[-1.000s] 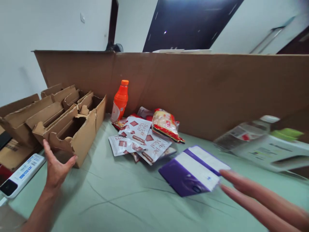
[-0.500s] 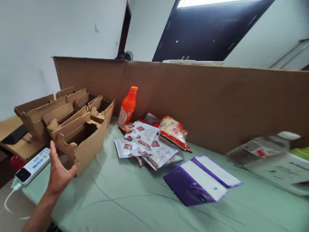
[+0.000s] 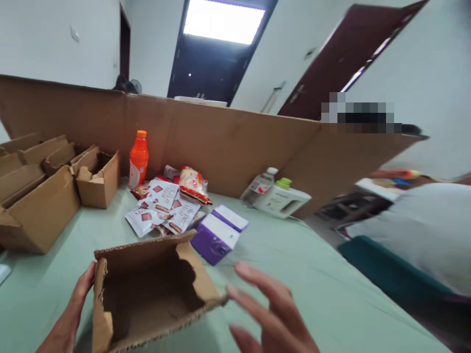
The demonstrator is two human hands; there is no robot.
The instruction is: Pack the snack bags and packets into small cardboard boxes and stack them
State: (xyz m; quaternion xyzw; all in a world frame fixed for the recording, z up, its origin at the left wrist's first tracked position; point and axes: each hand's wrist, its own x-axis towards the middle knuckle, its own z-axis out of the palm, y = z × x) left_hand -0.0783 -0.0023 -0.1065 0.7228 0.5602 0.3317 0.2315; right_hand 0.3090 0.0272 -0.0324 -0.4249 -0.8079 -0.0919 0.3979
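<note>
On the white sachets (image 3: 184, 211) the words "Super Meal" can be read. The print on the orange bottle (image 3: 139, 158), the clear bottle (image 3: 258, 189) and the white jug (image 3: 278, 200) is too small to be read.

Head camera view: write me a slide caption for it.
Left hand and right hand flank an open cardboard box, with an orange bottle and purple-and-white package beyond.

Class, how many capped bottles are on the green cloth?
3: an orange bottle left of centre, a white-capped clear bottle further right, and a green-capped white bottle just right of that.
</note>
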